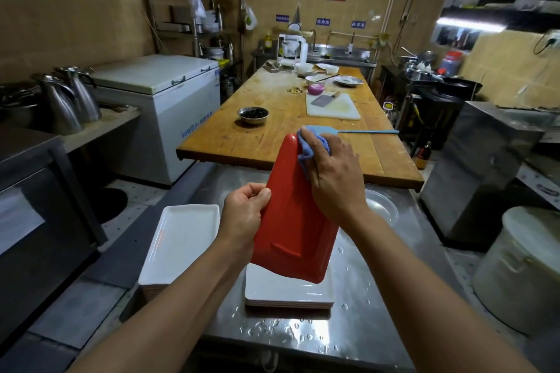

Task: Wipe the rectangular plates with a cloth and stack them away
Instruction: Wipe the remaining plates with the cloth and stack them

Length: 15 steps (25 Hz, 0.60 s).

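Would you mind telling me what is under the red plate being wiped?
Under the red plate is a stack of plates, white on top, on the wet steel counter. The red plate hides the stack's far part, so whether anything lies there cannot be seen.

A long wooden desk (281, 118) runs down the middle of a kitchen with tan tiled walls (69, 12). Left of it stands a white chest freezer (169, 100), with a metal shelf rack (194, 15) behind. A lit strip lamp (471, 24) glows right of the desk.
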Available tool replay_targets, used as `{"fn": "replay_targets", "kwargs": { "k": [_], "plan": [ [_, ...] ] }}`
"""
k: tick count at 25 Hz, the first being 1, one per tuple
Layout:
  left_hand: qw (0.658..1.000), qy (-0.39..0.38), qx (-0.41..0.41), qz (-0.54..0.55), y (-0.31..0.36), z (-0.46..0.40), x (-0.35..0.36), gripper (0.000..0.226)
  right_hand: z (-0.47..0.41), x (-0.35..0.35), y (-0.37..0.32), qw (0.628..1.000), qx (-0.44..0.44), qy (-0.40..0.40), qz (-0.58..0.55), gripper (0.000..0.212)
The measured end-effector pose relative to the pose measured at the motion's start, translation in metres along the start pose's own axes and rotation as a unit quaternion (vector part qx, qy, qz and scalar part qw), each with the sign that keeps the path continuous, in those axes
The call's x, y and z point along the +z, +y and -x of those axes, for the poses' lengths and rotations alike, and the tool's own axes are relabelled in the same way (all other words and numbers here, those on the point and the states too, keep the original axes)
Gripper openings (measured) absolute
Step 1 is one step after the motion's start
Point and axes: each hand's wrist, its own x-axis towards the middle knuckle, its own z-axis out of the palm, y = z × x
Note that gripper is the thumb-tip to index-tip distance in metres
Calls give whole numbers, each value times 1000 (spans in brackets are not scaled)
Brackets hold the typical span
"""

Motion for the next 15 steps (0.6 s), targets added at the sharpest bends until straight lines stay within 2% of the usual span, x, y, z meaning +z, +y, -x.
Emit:
{"fn": "replay_targets", "kwargs": {
  "k": [6, 11, 15],
  "plan": [
    [999, -1, -2, 34, 3, 12, 7, 13, 16, -8, 26, 988, 112, 13, -105, 47],
    [996, 19, -18, 84, 6, 5, 20, 17, 10, -14, 15, 960, 197, 6, -200, 56],
    [989, 47, -30, 140, 5, -4, 31, 19, 37, -14, 2, 952, 230, -24, -199, 63]
  ]
}}
